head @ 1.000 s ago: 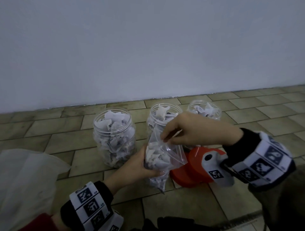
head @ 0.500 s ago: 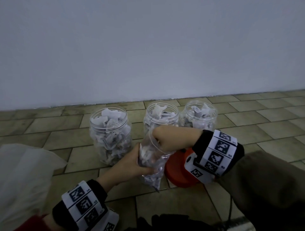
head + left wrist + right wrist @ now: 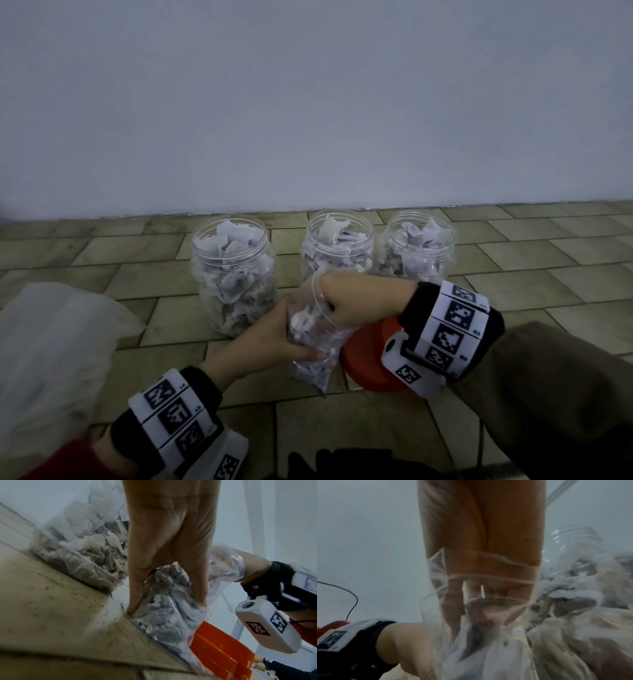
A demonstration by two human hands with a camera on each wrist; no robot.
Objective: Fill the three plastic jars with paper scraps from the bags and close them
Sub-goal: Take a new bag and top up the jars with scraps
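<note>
- The left hand (image 3: 270, 337) gripped the bag (image 3: 313, 346) round its middle, thumb and fingers curled on the plastic, holding it upright with its mouth upward.
- The right hand (image 3: 356, 301) was plunged into that mouth from above; its fingers were hidden among the scraps (image 3: 164, 601), so I cannot tell whether they held any.
- The bag's long axis ran nearly upright, below the right wrist.
- The middle jar (image 3: 337, 246) stood just behind the right hand, which was nearer to it than the left; the lid (image 3: 368, 366) lay beneath the right wrist.
</note>
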